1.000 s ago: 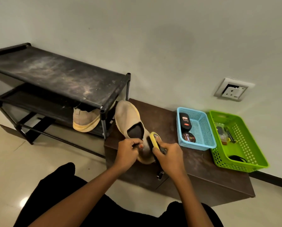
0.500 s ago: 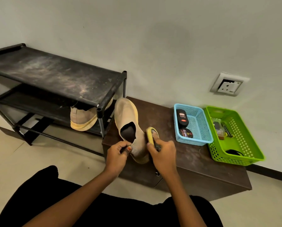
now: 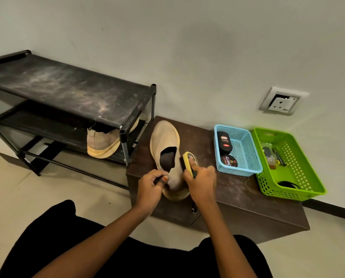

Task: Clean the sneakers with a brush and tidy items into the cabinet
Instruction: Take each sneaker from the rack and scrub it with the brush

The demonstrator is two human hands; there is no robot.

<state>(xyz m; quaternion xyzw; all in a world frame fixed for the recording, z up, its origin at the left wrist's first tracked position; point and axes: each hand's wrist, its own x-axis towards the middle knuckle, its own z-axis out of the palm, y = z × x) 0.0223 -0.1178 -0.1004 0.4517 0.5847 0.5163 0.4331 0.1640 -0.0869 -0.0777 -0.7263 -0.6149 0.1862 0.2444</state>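
A beige slip-on sneaker [image 3: 165, 137] lies on the low dark brown cabinet [image 3: 241, 199], toe pointing at the wall. My left hand [image 3: 150, 186] pinches the sneaker's heel collar. My right hand [image 3: 202, 183] grips a yellow-backed brush [image 3: 187, 160] with dark bristles, pressed against the sneaker's right side near the heel. The second beige sneaker [image 3: 102, 142] rests on the middle shelf of the black shoe rack [image 3: 67, 91] to the left.
A blue basket [image 3: 245, 153] on the cabinet holds a black polish bottle and a round polish tin. Beside it a green basket [image 3: 295, 177] holds small items. A wall socket [image 3: 280, 101] is above. My dark-clothed knees fill the foreground; pale floor tiles lie on the left.
The brush has slid slightly along the sneaker's right side toward the heel, and my view has shifted a little. My left hand keeps its hold on the heel collar.
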